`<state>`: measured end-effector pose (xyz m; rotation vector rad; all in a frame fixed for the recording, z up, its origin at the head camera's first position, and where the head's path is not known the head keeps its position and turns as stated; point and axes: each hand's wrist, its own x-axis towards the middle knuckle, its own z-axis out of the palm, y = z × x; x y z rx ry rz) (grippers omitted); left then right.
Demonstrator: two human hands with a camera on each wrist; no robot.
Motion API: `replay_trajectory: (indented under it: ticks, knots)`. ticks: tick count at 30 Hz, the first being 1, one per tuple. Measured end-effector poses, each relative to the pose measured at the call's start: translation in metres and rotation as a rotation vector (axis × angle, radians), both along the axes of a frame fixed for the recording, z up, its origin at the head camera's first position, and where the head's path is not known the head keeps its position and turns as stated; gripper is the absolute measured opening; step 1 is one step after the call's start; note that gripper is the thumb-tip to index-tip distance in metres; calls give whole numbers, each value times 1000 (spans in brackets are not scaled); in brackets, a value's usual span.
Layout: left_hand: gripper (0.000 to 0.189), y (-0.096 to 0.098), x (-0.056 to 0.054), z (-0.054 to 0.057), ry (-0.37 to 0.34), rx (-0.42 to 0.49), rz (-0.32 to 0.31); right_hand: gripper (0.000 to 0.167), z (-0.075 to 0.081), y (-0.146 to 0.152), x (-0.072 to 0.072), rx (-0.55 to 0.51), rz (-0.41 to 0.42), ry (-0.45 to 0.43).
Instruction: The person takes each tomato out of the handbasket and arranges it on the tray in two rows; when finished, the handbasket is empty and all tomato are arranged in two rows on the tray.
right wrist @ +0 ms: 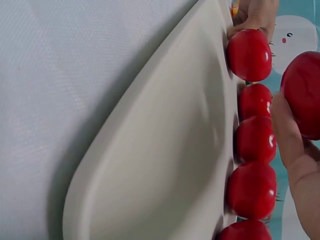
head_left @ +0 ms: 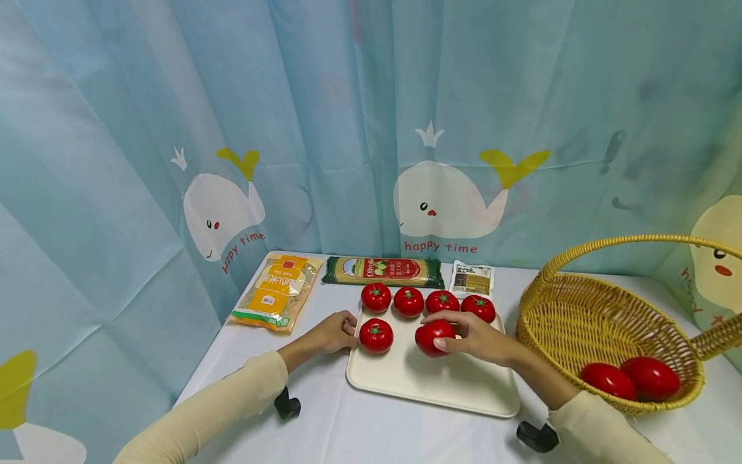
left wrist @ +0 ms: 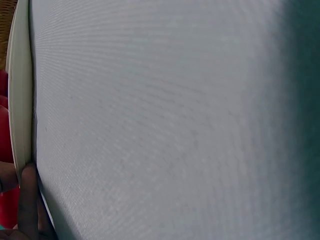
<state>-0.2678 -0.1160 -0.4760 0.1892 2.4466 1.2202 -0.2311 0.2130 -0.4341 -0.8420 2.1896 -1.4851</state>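
Currently, one red tomato point(head_left: 433, 338) is up off the cream tray point(head_left: 435, 390), above its middle, pinched between the curled fingers and thumb of the right hand point(head_left: 481, 335). At the tray's left edge, the left hand point(head_left: 336, 332) grips the rim with thumb and fingers. Just beside it sits a single tomato point(head_left: 375, 336), green top upward, and a row of four tomatoes point(head_left: 408, 302) lines the tray's far side. Behind them on the worktop point(head_left: 324, 419) lies a long green packet point(head_left: 382, 271) whose red label reads "Olivoilà", with Chinese characters alongside. To its right is a small sachet point(head_left: 472, 280), its print too small to read; to its left, an orange-and-green pouch point(head_left: 276, 290) bears large white Chinese characters. Right of the tray, a handled wicker basket point(head_left: 591, 322) holds two red fruits point(head_left: 650, 379). "happy time" is printed beneath whales on the blue curtain point(head_left: 348, 129).
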Motion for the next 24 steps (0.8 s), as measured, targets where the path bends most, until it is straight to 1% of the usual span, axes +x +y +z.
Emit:
replay_trajectory:
  ticks: [3,6,8,11,13,18,24]
  knots:
    - [39,0,0,0,-5,1,1,43,-2,-3,-1,16,-15,66]
    - [39,-1,1,1,-1,6,-2,48,-4,-6,-3,35,-35,96]
    - [39,-1,1,1,4,9,-4,53,-6,-7,-4,46,-44,89]
    - [39,-1,2,1,13,9,-7,63,-8,-8,-5,61,-49,51]
    - [39,-1,2,1,14,10,-7,66,-9,-9,-6,68,-54,31]
    - [38,-1,1,0,12,13,-11,65,-13,-12,-8,84,-76,22]
    - [38,-1,0,-1,8,21,-13,62,-13,-19,-10,90,-69,56]
